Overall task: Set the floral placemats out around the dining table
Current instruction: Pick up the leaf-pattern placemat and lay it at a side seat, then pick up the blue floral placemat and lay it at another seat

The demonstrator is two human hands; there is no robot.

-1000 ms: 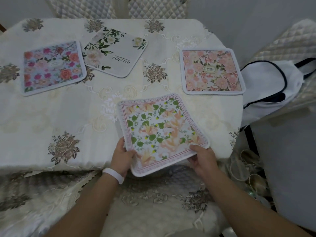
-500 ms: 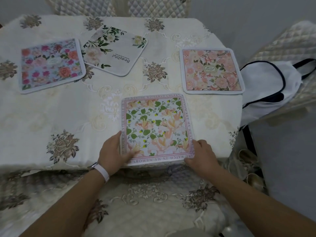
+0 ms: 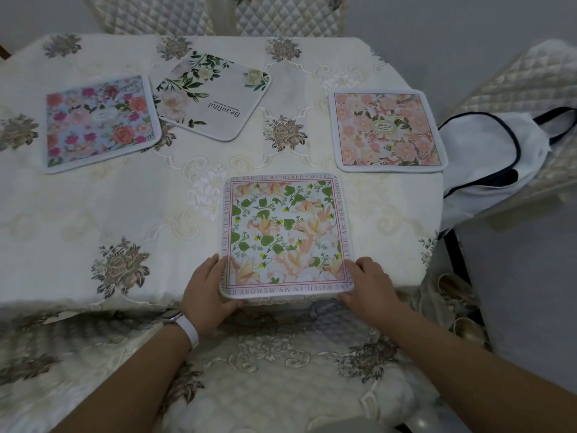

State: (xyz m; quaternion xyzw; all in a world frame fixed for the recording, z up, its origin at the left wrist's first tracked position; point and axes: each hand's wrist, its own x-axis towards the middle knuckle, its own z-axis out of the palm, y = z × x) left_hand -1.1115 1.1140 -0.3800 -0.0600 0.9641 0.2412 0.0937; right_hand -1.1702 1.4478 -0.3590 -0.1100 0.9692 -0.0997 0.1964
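**Four floral mats out on the desk, both hands on the nearest one**

So the desk [image 3: 93, 214] had a cream embroidered cloth over it, with four square placemats on top. The closest one, the peach-and-green placemat [image 3: 285, 234] with lettering running round its border, lay flat at the near edge, squared up to it, and its front edge sat right at the lip of the desk or maybe a touch over it, hard to call.

The left hand [image 3: 207, 292] was on that mat's near left corner, fingers loosely curled against the side edge and thumb at the front edge, with a white wristband [image 3: 187, 331] on that wrist. The right hand [image 3: 368, 284] did the same at the near right corner, fingers spread and resting at the edge. Couldn't tell if either hand was really pinching the mat or just pressing on it.

Further back, the pink rose placemat [image 3: 388, 131] lay flat on the right side. On the left was the blue floral placemat [image 3: 100, 121], and just beside it the white "Beautiful" placemat [image 3: 214, 95], turned at an angle, its corner touching or slightly overlapping the blue one.

A white bag [image 3: 496, 160] with dark trim sat on the quilted chair [image 3: 530, 76] off to the right
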